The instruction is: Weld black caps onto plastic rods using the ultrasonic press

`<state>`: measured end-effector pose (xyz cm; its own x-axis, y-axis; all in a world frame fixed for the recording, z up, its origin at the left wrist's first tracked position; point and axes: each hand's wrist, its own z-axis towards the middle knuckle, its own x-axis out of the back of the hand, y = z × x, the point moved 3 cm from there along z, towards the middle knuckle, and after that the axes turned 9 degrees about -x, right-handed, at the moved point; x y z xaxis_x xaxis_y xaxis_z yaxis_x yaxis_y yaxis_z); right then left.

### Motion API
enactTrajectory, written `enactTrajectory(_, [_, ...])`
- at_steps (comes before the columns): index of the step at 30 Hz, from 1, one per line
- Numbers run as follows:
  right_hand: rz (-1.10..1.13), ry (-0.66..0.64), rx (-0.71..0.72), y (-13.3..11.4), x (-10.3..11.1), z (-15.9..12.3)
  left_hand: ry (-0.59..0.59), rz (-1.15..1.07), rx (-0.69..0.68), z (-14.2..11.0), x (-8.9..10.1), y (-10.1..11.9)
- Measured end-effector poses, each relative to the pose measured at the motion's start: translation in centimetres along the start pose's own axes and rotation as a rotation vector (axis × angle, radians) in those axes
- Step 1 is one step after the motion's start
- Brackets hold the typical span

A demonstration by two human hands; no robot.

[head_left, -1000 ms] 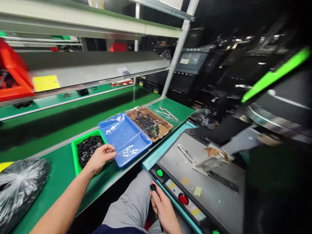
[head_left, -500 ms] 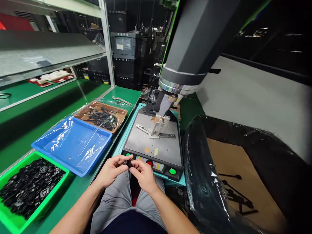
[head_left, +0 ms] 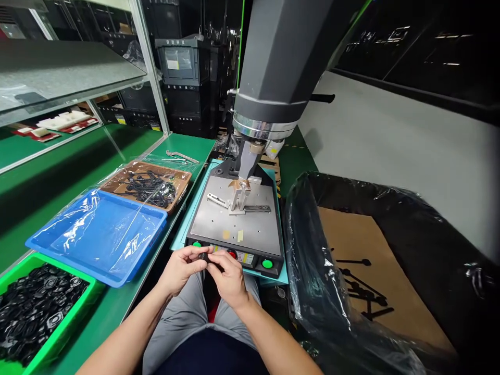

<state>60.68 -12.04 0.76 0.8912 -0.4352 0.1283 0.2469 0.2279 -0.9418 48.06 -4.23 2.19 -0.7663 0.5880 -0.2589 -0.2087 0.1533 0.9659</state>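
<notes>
My left hand [head_left: 180, 270] and my right hand [head_left: 227, 276] meet above my lap, fingers pinched together on a small black part [head_left: 204, 257] held between them. They hover just in front of the press machine's control strip, with its green buttons [head_left: 267, 264] and red button [head_left: 233, 254]. Behind it lies the grey machine plate [head_left: 219, 221] with a small metal fixture [head_left: 239, 194] under the big dark press head [head_left: 273, 67]. To the left a green tray [head_left: 58, 338] holds several black parts.
On the green bench sit an empty blue tray [head_left: 97, 234] lined with plastic film, a brown tray [head_left: 146, 183] of black pieces and a metal wrench [head_left: 180, 155]. A cardboard box [head_left: 375, 271] lined with black plastic, holding a few long black parts, stands on the right.
My left hand left the green tray and came to my right hand at my lap; both now pinch the small black part. My view swung right toward the press machine.
</notes>
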Motion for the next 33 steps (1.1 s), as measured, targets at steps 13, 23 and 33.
enactTrajectory(13, [0.512,-0.056,-0.406,3.8,1.7,1.5,-0.209,0.609,-0.249,2.8,-3.7,-2.8])
enactTrajectory(23, [0.253,0.276,-0.275,5.5,9.6,9.3,-0.105,0.563,-0.078,4.4,-1.7,-6.3])
enactTrajectory(33, [-0.247,0.345,-0.05,4.1,10.9,19.3,-0.089,0.448,-0.027,2.3,-0.3,-9.5])
